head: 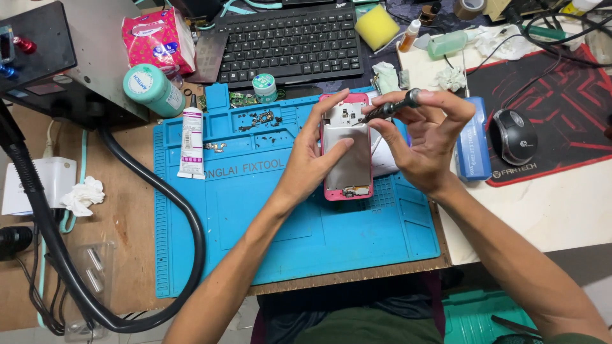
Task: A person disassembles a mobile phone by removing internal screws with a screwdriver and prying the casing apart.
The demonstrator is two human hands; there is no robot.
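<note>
At 10 o'clock a glue tube (191,137) lies on your blue mat (255,216). Your left hand (312,159) wraps the opened pink phone (347,150) at centre, back cover off, metal plate still seated. At 2 o'clock your right hand (421,137) pinches a screwdriver (390,108), tip on the phone's top edge. Loose screws (261,119) at 11 o'clock suggest disassembly is partway, I judge

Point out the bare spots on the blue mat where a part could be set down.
Free: the blue mat near its front edge, below the opened phone, and left of the left hand beside the glue tube. Crowded: the back trays holding loose small parts.
</note>
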